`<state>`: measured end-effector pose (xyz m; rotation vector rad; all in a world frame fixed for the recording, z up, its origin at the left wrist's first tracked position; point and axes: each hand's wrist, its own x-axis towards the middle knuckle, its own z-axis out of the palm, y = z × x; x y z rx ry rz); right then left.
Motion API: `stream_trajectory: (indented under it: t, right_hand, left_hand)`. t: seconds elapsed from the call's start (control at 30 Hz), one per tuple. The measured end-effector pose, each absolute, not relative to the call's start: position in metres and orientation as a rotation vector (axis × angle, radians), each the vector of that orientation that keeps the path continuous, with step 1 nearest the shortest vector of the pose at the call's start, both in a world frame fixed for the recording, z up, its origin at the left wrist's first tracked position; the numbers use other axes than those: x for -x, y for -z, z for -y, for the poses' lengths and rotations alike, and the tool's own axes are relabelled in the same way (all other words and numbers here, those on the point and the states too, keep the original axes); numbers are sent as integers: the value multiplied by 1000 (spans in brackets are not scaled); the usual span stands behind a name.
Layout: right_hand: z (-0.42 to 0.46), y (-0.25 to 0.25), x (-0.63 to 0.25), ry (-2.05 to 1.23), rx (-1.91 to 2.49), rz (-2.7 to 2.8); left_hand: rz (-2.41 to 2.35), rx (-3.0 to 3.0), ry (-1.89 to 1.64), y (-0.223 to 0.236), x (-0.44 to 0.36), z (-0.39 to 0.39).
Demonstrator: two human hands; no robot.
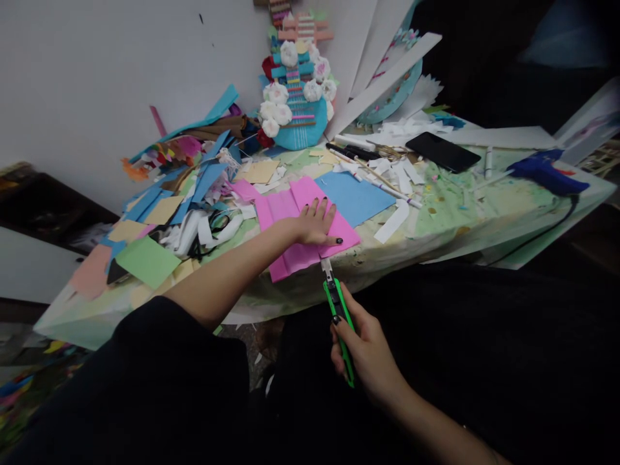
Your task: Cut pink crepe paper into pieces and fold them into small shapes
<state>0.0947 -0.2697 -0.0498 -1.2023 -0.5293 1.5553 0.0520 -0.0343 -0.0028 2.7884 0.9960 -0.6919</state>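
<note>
Apparently slicing pink paper pinned beneath the flat, ungrasping left hand, using a green cutter gripped in the right hand just nearer than the left, next probably calling for firm pressure and a steady stroke.

A: How does the pink sheet look?
B: Matt paper, softly creased, with a slightly crinkled surface.
A: And the knife?
B: Smooth green plastic along the handle, and grey metal for the blade.
A: The blue sheet?
B: Flat paper, smooth and matt.
A: What about the phone?
B: Dark, smooth and glossy, like glass.
A: The glue gun?
B: Blue plastic, by the look of it.
A: And those white flowers?
B: Crumpled paper, apparently, rough and matt.
A: The table cover?
B: Stained and wrinkled; cloth or plastic, I can't tell.
</note>
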Motion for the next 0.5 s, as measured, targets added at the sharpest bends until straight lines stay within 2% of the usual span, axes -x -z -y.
stream_trajectory:
  t: [0.5]
  right_hand:
    - [242, 39, -91, -1508, 1172, 536]
  left_hand:
    - [-1021, -2769, 701, -1, -53, 39]
